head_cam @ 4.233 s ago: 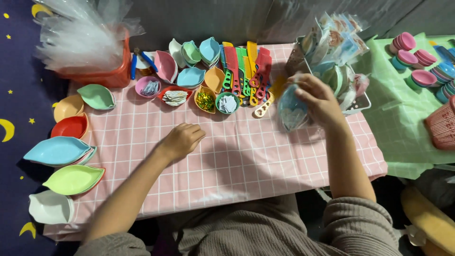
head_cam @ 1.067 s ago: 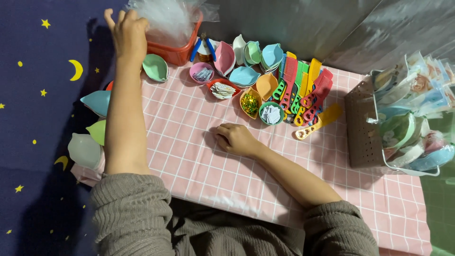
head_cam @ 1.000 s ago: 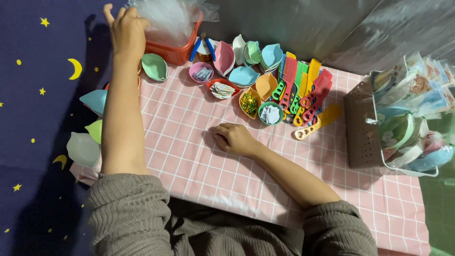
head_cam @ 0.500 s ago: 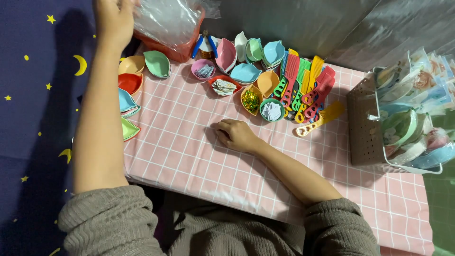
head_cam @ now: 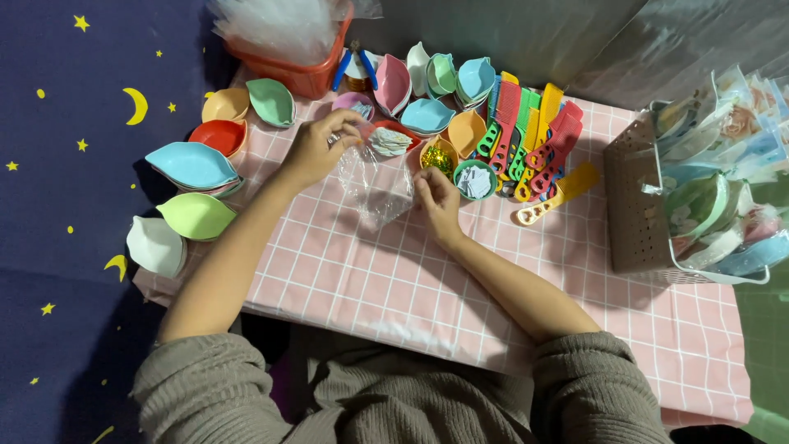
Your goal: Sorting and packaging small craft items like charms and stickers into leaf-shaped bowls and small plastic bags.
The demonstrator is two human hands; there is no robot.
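A clear plastic bag [head_cam: 374,182] hangs over the pink checked tablecloth [head_cam: 370,271], stretched between both hands. My left hand [head_cam: 316,148] pinches its upper left edge. My right hand [head_cam: 436,197] grips its right edge. Just behind the bag sit small bowls: one with folded white paper [head_cam: 389,141], one with gold glitter [head_cam: 438,157] and a teal cup with white bits [head_cam: 474,180].
A red basket of clear bags [head_cam: 288,37] stands at the back left. Leaf-shaped dishes [head_cam: 191,164] line the left edge. Coloured combs [head_cam: 534,140] lie at the back centre. A brown basket of packed dishes [head_cam: 694,201] stands on the right.
My left hand came down from the red basket with a clear bag. My right hand lifted from the table and took hold of the bag's other edge.
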